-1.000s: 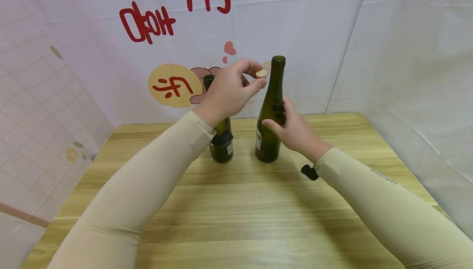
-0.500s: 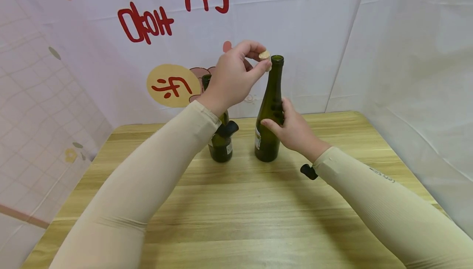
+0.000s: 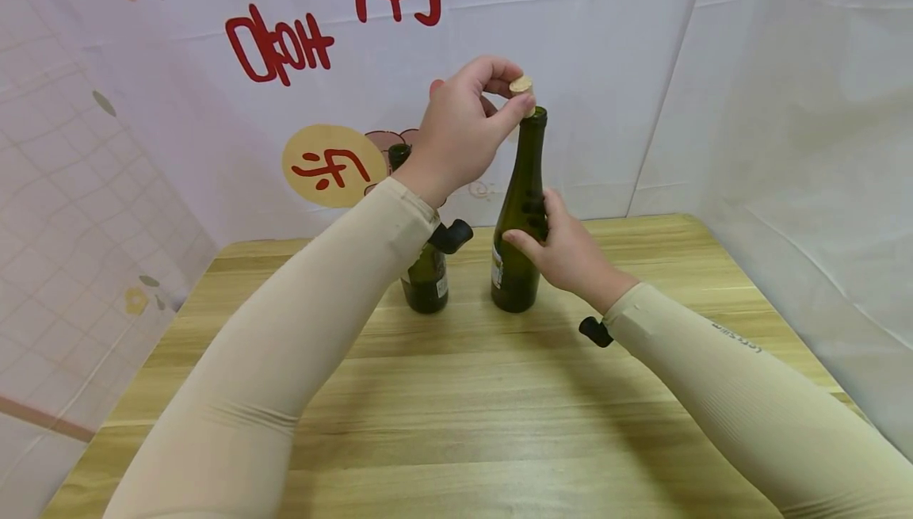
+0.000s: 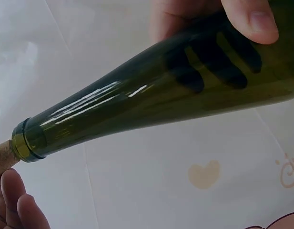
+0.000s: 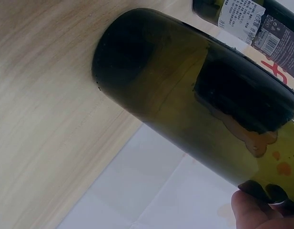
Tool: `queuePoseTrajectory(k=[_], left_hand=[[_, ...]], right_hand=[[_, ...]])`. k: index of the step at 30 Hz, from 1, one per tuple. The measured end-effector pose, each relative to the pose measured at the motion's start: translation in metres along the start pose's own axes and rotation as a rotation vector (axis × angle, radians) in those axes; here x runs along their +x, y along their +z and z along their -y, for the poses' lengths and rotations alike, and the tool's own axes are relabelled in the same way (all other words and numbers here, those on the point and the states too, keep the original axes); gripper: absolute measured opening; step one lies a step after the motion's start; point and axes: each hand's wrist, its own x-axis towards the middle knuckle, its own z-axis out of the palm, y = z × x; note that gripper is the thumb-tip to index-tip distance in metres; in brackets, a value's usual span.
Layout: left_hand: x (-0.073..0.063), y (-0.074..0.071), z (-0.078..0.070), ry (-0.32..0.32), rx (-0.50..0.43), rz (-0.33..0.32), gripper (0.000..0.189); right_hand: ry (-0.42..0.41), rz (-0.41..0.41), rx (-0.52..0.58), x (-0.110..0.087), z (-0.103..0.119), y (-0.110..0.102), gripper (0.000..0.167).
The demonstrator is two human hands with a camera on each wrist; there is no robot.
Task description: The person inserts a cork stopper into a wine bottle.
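Observation:
A tall green glass bottle (image 3: 526,162) stands upright on the wooden table. My right hand (image 3: 578,253) grips its body, thumb in front and fingers round the back; they show dark through the glass in the left wrist view. Between thumb and fingers my left hand (image 3: 460,135) pinches a pale cork (image 3: 522,85) at the bottle's mouth. In the left wrist view the end of the cork (image 4: 3,157) meets the rim (image 4: 25,140); whether any of it sits inside, I cannot tell. Part of a label shows low on the left of the bottle.
A second dark green bottle (image 3: 425,285) stands to the left, partly behind my left forearm; its white and dark labels (image 5: 242,20) show in the right wrist view. The wooden table (image 3: 456,408) meets a white printed cloth (image 3: 585,51) at the back.
My left hand has risen and moved right with the cork, from beside the bottle's neck up to its mouth. The right hand and the bottle have stayed in place.

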Motion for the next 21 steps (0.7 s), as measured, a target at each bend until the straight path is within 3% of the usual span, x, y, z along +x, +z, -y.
queuePoseTrajectory(k=[21], left_hand=[[0.0103,0.005,-0.0023,-0.041,0.009,0.02,0.031]], right_hand=[[-0.014,-0.001,0.014,-0.001,0.0009,0.0003,0.076]])
